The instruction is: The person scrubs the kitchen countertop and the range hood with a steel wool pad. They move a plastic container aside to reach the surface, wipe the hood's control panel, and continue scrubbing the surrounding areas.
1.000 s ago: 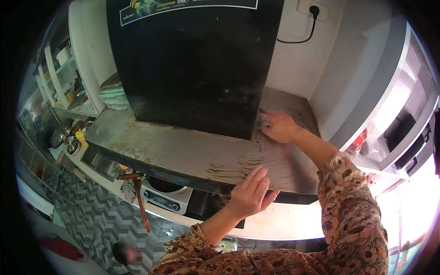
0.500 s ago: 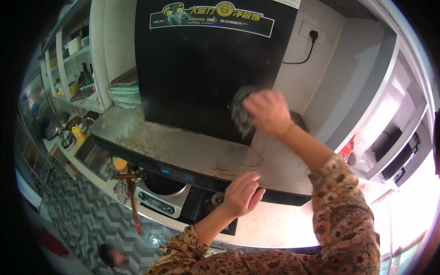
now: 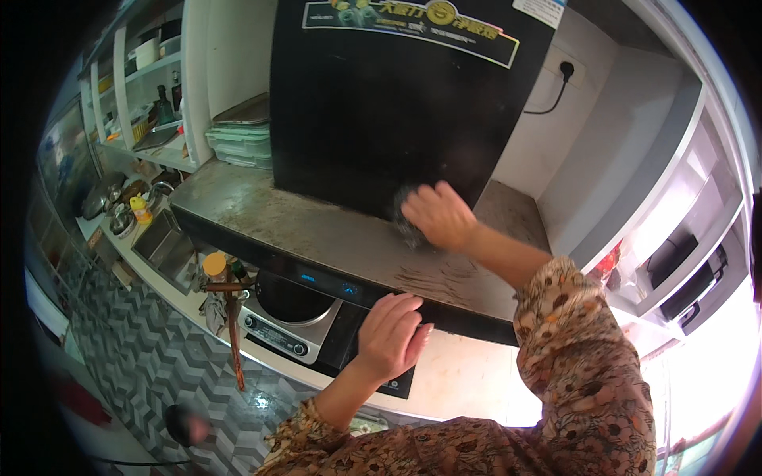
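Observation:
My right hand (image 3: 441, 216) is closed around a crumpled dark grey wad (image 3: 404, 220), blurred by motion, perhaps a cloth or a scrubber. It presses the wad low against the black chimney panel (image 3: 389, 119) of a range hood, where the panel meets the metal top (image 3: 317, 230). Brown grime and streaks mark that top. My left hand (image 3: 389, 337) rests at the hood's dark front edge, its fingers extended and slightly bent, holding nothing.
Beneath the hood stands a cooker (image 3: 274, 341) with a dark pan (image 3: 294, 301). Lidded boxes (image 3: 240, 147) are stacked left of the panel. A plug (image 3: 566, 69) with a black cord is on the right wall. At left are a sink (image 3: 167, 242) and a yellow bottle (image 3: 140, 209).
My right hand has brought the wad down the black panel to its foot. The whole view has shifted a little; my left hand stays at the hood's front edge.

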Available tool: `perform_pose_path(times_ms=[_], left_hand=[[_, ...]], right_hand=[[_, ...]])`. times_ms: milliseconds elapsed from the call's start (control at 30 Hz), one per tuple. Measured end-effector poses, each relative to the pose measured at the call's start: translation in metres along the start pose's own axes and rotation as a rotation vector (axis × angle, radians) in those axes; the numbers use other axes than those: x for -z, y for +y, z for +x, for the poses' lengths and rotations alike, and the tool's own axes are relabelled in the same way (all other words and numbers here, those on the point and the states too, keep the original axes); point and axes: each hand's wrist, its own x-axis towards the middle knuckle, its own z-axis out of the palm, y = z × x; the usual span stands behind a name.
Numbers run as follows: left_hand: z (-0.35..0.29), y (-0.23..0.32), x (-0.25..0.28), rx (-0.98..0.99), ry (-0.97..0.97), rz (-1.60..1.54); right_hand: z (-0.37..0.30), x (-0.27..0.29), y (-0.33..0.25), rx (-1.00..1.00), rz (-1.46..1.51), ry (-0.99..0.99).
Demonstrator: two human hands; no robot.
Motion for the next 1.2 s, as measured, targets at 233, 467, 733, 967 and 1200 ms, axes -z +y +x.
perform_pose_path(times_ms=[233,467,733,967,1200], left_hand=[[-0.044,-0.012,0.072,0.267,0.105,0.185],[-0.046,-0.015,0.104,0.257,0.106,0.285],[-0.062,-0.023,0.116,0.487,0.19,0.361],[-0.143,-0.026,0.212,0.843,0.26,0.765],[-0.12,-0.019,0.196,0.681,0.286,0.686]], right_hand=[[0.048,0.057,0.083,-0.351,-0.199,0.194],[0.032,-0.01,-0.005,0.028,-0.018,-0.084],[0.115,-0.015,-0.008,-0.022,-0.129,0.054],[0.126,0.028,0.047,-0.193,-0.087,0.238],[0.105,-0.034,-0.038,0.082,0.049,0.081]])
